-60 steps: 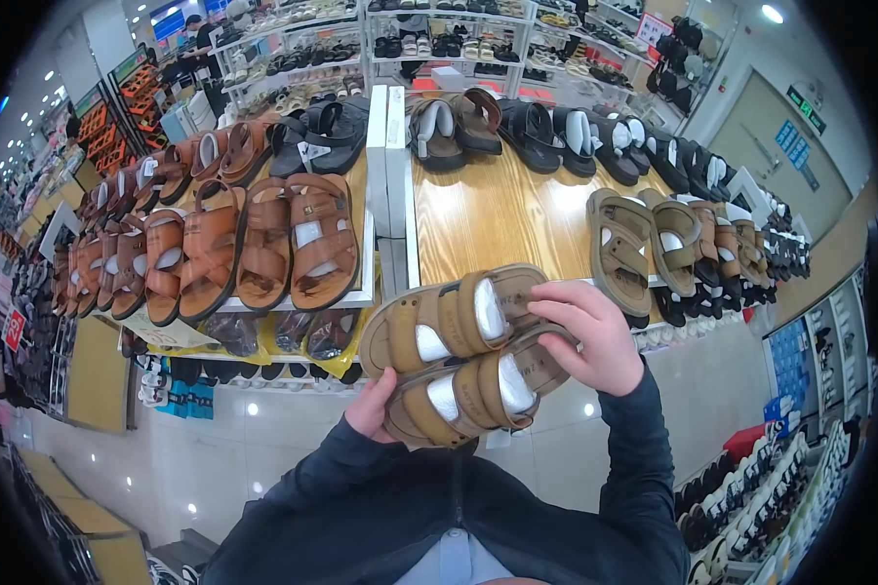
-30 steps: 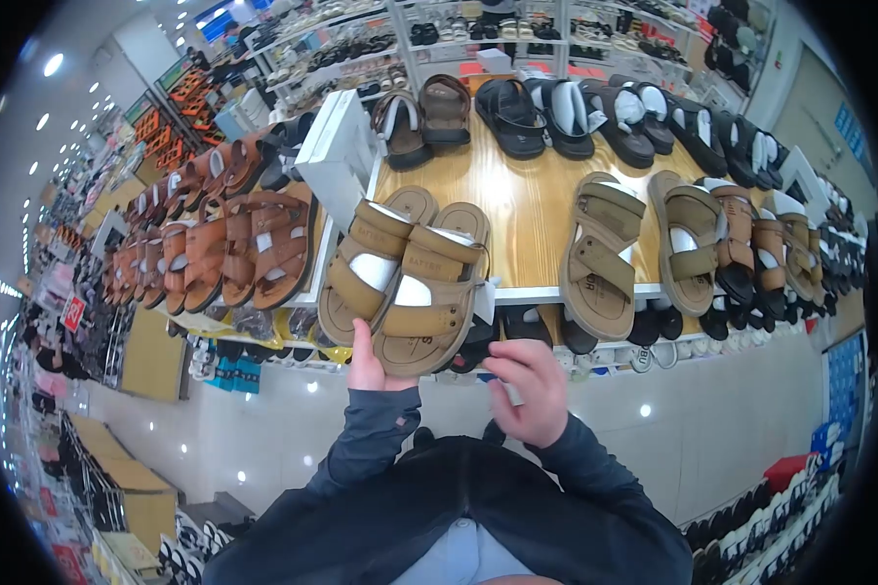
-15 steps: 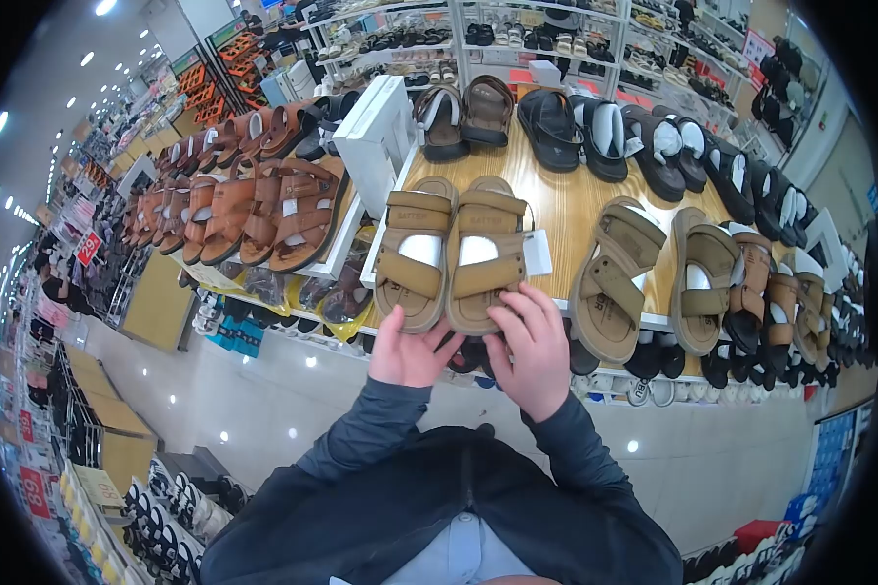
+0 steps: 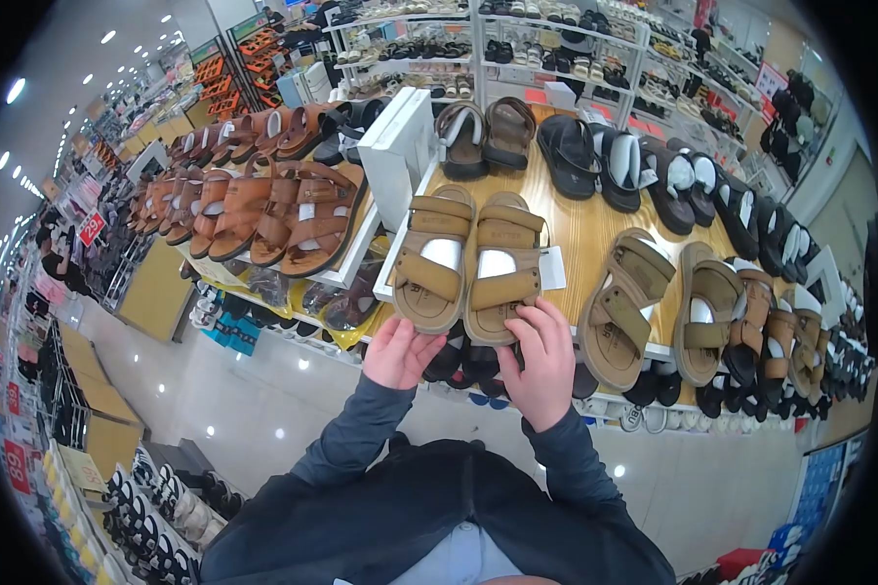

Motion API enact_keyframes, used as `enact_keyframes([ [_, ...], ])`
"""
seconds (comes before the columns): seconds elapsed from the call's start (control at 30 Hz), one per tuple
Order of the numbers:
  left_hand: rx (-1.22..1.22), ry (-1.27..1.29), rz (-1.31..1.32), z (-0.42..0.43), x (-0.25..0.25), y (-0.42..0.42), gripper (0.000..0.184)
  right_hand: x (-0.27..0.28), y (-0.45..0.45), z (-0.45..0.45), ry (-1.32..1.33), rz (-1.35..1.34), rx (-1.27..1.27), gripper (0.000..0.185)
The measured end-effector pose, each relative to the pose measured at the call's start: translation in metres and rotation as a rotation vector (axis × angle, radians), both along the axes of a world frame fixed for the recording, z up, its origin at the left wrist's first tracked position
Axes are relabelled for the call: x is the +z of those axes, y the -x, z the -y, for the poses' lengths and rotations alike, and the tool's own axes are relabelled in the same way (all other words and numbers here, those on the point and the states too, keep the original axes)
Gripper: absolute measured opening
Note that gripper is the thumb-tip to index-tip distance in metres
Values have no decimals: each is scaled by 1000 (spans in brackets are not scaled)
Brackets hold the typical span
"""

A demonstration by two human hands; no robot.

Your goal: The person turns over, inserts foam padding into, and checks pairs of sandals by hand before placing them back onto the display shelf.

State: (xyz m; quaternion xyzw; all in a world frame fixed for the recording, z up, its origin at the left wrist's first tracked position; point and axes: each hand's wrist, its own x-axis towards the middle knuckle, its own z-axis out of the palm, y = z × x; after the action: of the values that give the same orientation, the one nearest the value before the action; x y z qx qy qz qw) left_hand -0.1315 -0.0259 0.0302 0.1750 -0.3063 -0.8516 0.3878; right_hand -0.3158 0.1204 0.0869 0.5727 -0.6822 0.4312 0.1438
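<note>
A pair of tan-brown sandals with wide straps and white stuffing stands side by side at the display table's front edge. My left hand (image 4: 400, 353) is just below the heel of the left sandal (image 4: 429, 285), its fingers loosely bent and apart, holding nothing. At the heel of the right sandal (image 4: 502, 279), my right hand (image 4: 541, 363) has its fingertips over the edge and its thumb lower down. A white tag (image 4: 552, 268) hangs from that sandal's outer side. Another pair, an olive-brown sandal (image 4: 622, 314) and its mate (image 4: 702, 317), stands to the right.
Black sandals (image 4: 568, 156) and brown sandals (image 4: 463, 136) line the table's back. A white upright panel (image 4: 397, 156) divides off reddish-brown sandals (image 4: 324, 216) at left. More shoes sit on a lower shelf beneath the front edge. Tall shoe racks (image 4: 556, 57) stand behind.
The view has shifted, so the table sits slightly lower in it. My left hand has drawn a little away from the left sandal's heel. My right fingertips have slid toward the right sandal's outer heel edge.
</note>
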Motion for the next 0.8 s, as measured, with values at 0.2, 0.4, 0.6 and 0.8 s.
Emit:
enact_keyframes([
  [0.2,76,-63,-3,11,3,12,32,3,-3,13,-1,-18,-10,38],
  [0.4,123,-104,60,18,-1,18,36,6,-6,25,2,-39,-14,38],
  [0.6,121,-133,101,23,1,16,38,5,-10,33,8,-37,-24,38],
  [0.8,67,-180,78,26,-1,11,39,1,-12,33,30,-31,-38,39],
])
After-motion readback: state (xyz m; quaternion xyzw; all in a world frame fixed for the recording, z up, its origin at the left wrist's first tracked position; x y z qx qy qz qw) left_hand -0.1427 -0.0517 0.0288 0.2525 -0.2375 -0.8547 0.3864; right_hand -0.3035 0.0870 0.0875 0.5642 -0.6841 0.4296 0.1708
